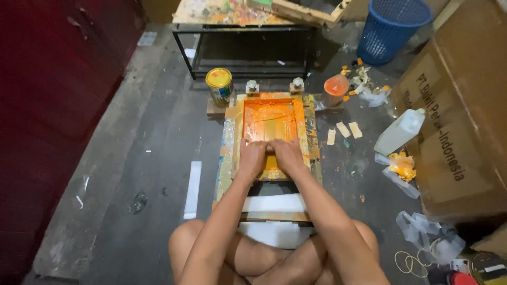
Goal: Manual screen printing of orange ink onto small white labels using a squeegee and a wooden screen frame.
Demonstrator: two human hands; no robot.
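Head-camera view: you sit cross-legged on a grey concrete floor, both arms stretched forward over a wooden screen-printing frame whose mesh is flooded with orange ink. Your left hand and right hand press side by side at the frame's near edge, fingers together and curled down over what may be a squeegee, though the tool itself is hidden under them. The frame lies flat on a paint-stained board directly in front of your knees. A yellow-lidded paint can stands just beyond the frame's far left corner, and an orange plastic cup beyond its far right. A white plastic jug sits well to the right, near a large cardboard box.
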